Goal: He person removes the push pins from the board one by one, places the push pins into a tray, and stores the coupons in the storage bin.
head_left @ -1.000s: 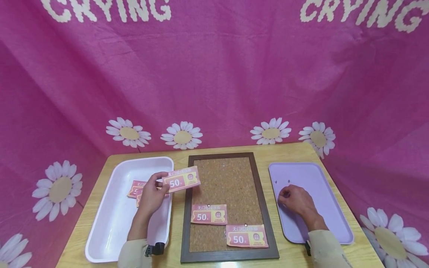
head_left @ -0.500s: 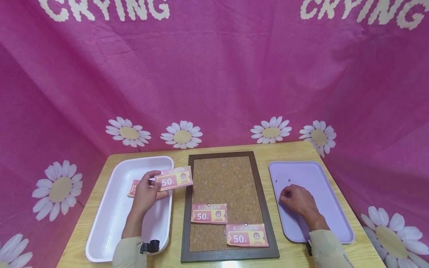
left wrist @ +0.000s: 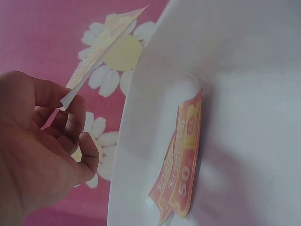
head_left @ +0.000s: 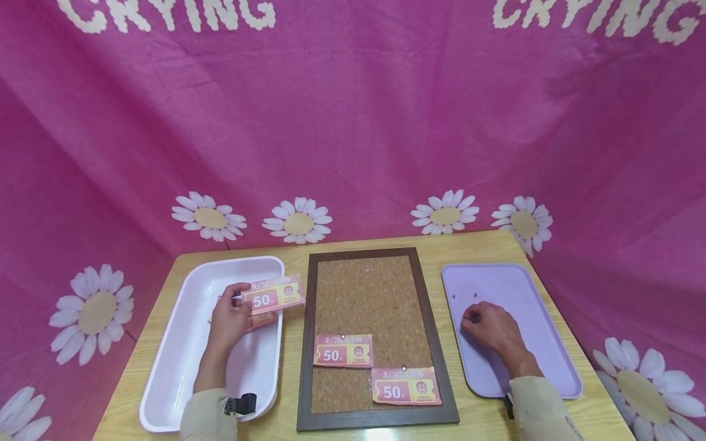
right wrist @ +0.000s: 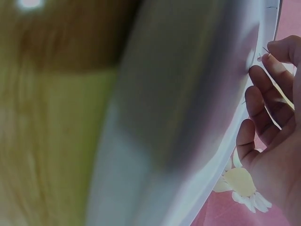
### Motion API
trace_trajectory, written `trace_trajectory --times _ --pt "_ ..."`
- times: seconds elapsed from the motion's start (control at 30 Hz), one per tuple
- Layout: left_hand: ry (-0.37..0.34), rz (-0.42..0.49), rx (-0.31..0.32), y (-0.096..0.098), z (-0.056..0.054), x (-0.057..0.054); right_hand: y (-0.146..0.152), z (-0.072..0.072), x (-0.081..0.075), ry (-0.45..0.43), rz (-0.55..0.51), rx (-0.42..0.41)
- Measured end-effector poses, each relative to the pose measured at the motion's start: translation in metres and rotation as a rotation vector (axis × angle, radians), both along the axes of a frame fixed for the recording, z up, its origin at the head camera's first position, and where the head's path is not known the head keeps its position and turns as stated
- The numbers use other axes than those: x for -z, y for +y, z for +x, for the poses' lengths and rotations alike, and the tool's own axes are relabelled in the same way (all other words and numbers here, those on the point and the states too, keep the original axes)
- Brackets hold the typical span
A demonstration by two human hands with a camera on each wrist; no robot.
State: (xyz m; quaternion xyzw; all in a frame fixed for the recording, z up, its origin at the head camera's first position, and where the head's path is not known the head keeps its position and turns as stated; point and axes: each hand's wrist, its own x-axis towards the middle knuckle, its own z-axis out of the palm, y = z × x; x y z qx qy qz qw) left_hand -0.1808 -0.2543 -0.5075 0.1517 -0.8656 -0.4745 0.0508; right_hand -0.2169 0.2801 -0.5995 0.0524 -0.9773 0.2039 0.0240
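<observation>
My left hand (head_left: 228, 321) pinches a pink-and-yellow paper coupon (head_left: 274, 295) marked 50 by its left end, above the right side of the white basin (head_left: 190, 361). More coupons (left wrist: 184, 162) lie overlapped on the basin floor. My right hand (head_left: 493, 334) is over the purple tray (head_left: 543, 349), thumb and index finger brought together. A thin pin (right wrist: 265, 50) shows at those fingertips in the right wrist view; its head is hidden. Two small pins (head_left: 475, 295) lie on the tray beyond the hand.
Between basin and tray lies a dark-framed cork board (head_left: 366, 294). Two coupons are pinned to its lower half, one at the left (head_left: 343, 352) and one at the lower right (head_left: 407, 387). A pink curtain (head_left: 353, 122) with daisies surrounds the wooden table (head_left: 474, 248).
My left hand has moved left with the coupon, back from the cork board's edge to over the basin. The right hand has stayed almost still over the tray.
</observation>
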Motion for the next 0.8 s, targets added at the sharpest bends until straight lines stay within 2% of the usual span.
trace_trajectory --times 0.3,0.8 --pt "-0.044 -0.034 -0.041 -0.015 -0.002 0.003 0.0 0.001 0.0 0.006 -0.006 0.005" --pt "-0.058 -0.046 -0.094 -0.034 -0.002 0.014 -0.001 0.0 0.005 0.022 0.0 0.002"
